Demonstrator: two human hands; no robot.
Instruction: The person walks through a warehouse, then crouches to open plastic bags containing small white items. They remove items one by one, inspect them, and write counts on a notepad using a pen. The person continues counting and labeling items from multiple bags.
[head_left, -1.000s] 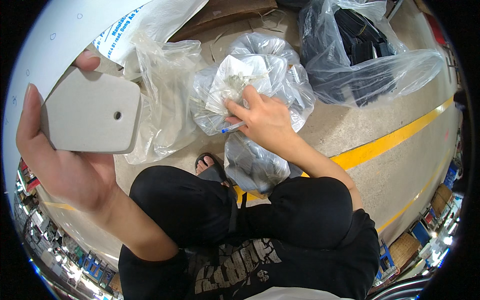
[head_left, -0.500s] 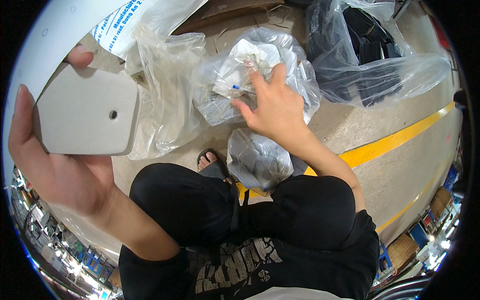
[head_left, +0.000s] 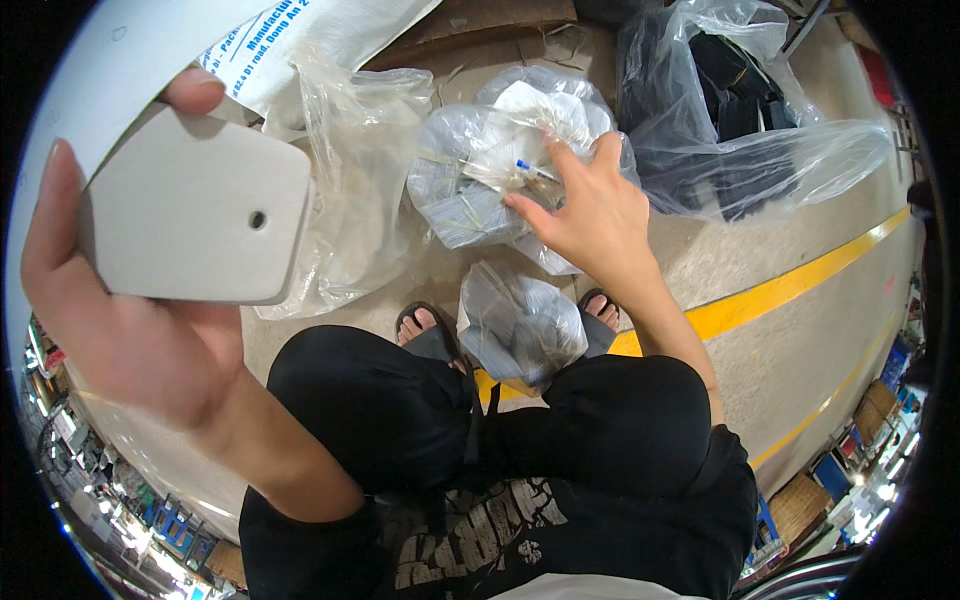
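Note:
My left hand is closed around a flat, light grey five-sided plate with one small round hole, gripping it by its edges. The plate's material I cannot tell. Over a clear plastic bag on the floor, my right hand has its thumb and fingers spread. Those fingertips are at white crumpled wrapping on top of the bag, beside a blue-and-white pen. Whether they press on the wrapping is unclear. Greyish pieces show through the bag.
A smaller clear bag of grey pieces stands between my feet. To the left lies a loose translucent bag, near a printed white sack. A large bag with black pieces sits far right. A yellow line crosses the floor.
My right hand has shifted slightly right, and more of the pen shows. The grey plate in my left hand also appears a little further right. Both my feet now show.

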